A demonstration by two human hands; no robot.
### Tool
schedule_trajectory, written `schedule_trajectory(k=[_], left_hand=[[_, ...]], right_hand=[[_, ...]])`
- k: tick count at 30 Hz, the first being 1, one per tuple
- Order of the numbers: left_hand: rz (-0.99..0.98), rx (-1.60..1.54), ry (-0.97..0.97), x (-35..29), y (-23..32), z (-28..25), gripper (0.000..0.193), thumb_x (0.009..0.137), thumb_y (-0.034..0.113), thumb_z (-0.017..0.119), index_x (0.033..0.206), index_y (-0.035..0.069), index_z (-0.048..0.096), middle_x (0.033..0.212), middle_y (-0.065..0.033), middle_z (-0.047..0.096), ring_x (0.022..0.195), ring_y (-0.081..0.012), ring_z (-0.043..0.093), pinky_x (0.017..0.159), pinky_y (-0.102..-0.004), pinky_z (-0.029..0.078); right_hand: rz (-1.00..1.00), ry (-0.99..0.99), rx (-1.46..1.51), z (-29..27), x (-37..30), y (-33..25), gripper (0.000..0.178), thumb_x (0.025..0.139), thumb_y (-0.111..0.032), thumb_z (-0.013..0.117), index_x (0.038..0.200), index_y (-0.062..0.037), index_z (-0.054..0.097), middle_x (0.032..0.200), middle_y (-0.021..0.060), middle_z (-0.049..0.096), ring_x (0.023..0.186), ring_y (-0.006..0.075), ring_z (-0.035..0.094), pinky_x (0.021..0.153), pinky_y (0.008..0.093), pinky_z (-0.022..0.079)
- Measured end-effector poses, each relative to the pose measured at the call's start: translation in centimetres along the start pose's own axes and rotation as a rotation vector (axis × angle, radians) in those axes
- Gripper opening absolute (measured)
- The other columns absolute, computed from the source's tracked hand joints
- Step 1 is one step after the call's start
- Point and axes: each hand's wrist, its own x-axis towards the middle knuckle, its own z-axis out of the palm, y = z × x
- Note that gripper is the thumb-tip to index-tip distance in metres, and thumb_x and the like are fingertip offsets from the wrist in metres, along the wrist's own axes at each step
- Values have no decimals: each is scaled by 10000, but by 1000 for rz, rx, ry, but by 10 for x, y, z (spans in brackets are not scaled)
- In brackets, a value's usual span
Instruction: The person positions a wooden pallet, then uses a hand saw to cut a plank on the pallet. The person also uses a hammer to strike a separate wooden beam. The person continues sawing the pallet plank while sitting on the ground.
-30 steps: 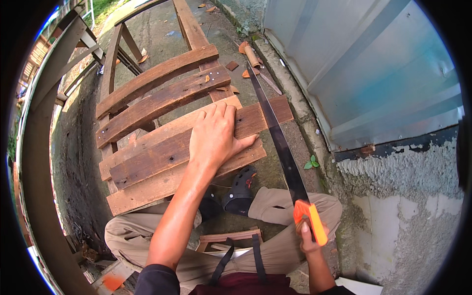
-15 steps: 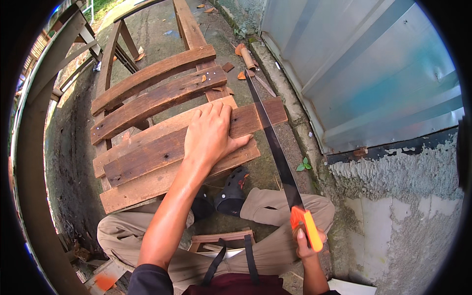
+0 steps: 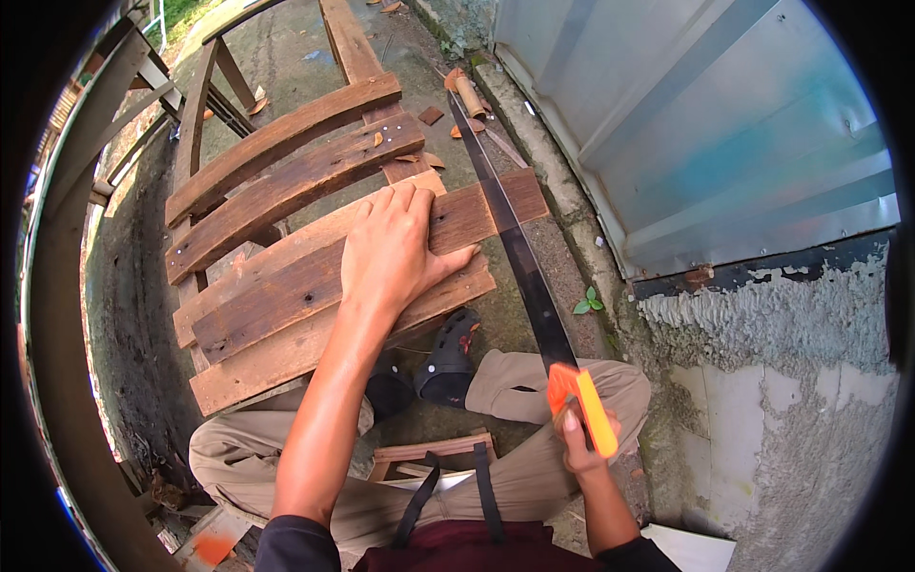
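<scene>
My left hand (image 3: 386, 250) presses on a dark wooden plank (image 3: 267, 303), its fingers bent over the far edge and its thumb stretched toward the right along the near side. That plank lies slantwise on lighter boards (image 3: 255, 364), its right end sticking out past them. My right hand (image 3: 583, 444) is closed around the orange and yellow handle of a handsaw (image 3: 526, 278). The long dark blade crosses the plank near its right end, tip pointing away from me. Whether the teeth have cut into the wood is hard to see.
Slatted wooden framework (image 3: 286, 129) extends ahead under the boards. A corrugated metal sheet (image 3: 686, 133) and a rough wall (image 3: 762, 343) stand close on the right. My shoes (image 3: 446, 357) are below the boards. A small wooden frame (image 3: 434, 448) lies between my legs.
The handsaw and my right hand have shifted slightly left and away from me. My left hand stays on the plank; the whole view has shifted a little.
</scene>
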Motion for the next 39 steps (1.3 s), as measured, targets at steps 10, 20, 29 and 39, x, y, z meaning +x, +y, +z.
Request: schedule_trajectory(k=[10, 20, 29, 39], left_hand=[[10, -20, -17, 9, 3, -2, 675, 723, 509, 849, 1112, -12, 667, 1054, -133, 642, 1039, -312, 615, 919, -435, 505], [23, 92, -3, 0, -1, 3, 685, 768, 579, 805, 1088, -7, 655, 1061, -144, 642, 1063, -317, 624, 967, -427, 499], [24, 31, 1, 6, -4, -4, 730, 776, 609, 794, 1127, -15, 656, 1067, -150, 634, 1069, -315, 609, 964, -430, 495], [33, 20, 38, 2, 1, 4, 732, 775, 624, 794, 1101, -19, 669, 1084, -153, 656, 1084, -322, 630, 971, -421, 505]], right_hand=[[20, 61, 205, 54, 129, -24, 145, 944, -91, 690, 842, 9, 665, 620, 88, 579, 484, 202, 578, 495, 343, 433], [-40, 42, -34, 0, 7, -17, 130, 929, -61, 627, 883, 60, 637, 644, 87, 612, 517, 165, 587, 500, 303, 445], [-59, 8, 12, 26, 58, -9, 106, 932, -75, 677, 909, 24, 705, 626, 70, 585, 480, 183, 565, 488, 320, 420], [-10, 40, 247, 29, 72, 6, 168, 1013, -47, 609, 869, -10, 531, 577, 5, 459, 453, 78, 407, 430, 267, 328]])
